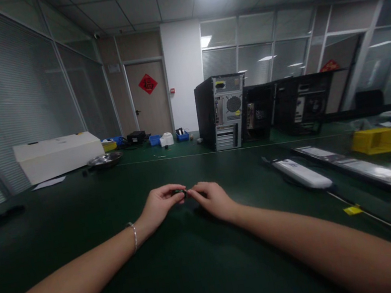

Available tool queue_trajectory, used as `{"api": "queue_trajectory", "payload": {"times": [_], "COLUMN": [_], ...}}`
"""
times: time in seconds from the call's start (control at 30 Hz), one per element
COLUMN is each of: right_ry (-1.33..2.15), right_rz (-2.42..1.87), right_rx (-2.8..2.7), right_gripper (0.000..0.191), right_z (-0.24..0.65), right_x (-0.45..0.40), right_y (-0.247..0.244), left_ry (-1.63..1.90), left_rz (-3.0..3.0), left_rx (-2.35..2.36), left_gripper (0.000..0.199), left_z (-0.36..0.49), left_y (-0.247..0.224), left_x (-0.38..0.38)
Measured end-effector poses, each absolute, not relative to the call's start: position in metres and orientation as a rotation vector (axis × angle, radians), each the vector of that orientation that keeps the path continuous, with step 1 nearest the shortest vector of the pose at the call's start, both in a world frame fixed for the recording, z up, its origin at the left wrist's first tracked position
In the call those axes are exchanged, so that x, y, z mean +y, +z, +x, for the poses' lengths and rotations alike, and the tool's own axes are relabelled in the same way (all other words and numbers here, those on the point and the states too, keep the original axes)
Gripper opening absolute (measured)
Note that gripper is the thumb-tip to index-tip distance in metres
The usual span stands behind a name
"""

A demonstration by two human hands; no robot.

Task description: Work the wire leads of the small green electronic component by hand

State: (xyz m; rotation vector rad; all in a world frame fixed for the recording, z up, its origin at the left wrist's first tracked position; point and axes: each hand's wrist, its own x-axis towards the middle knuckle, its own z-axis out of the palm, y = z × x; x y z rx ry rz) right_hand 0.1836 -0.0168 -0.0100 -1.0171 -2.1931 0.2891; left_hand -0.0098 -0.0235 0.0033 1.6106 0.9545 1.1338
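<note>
The left hand [158, 206] pinched a small dark piece [179, 191] between thumb and fingers. The right hand [216, 202] had its thumb and fingers drawn nearly together at the piece's right end; whether they gripped it too, I could not tell. The piece sat between both hands, over the table [159, 284]. Right of the hands lay a white strip [302, 173], with a yellow bin [379, 140] farther right; beyond them stood a tower [208, 114], and ahead to the left, a bowl [105, 161].
</note>
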Motion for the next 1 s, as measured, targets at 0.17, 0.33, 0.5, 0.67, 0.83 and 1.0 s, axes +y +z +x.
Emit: {"api": "queue_trajectory", "payload": {"times": [0.17,0.33,0.5,0.67,0.83,1.0], "right_ry": [0.331,0.370,0.332,0.329,0.352,0.388], "right_rz": [-1.095,-1.083,-1.101,-1.114,-1.114,-1.091], "right_rx": [-2.095,-2.107,-2.116,-2.116,-2.134,-2.204], "right_gripper": [0.036,0.036,0.036,0.037,0.032,0.020], "right_z": [0.184,0.185,0.184,0.183,0.183,0.188], "right_x": [-0.016,-0.017,-0.017,-0.017,-0.016,-0.016], "right_y": [-0.010,-0.009,-0.009,-0.009,-0.009,-0.005], "left_ry": [1.095,0.778,0.604,0.592,0.725,0.767], "left_rz": [1.729,2.145,2.478,2.505,2.429,2.404], "left_rx": [0.960,0.999,0.907,0.891,0.926,1.047], "left_gripper": [0.023,0.023,0.027,0.029,0.030,0.030], "left_z": [-0.016,-0.019,-0.015,-0.015,-0.016,-0.018], "left_y": [0.001,0.002,0.005,0.001,-0.001,0.009], "left_x": [-0.016,-0.020,-0.028,-0.025,-0.023,-0.027]}}
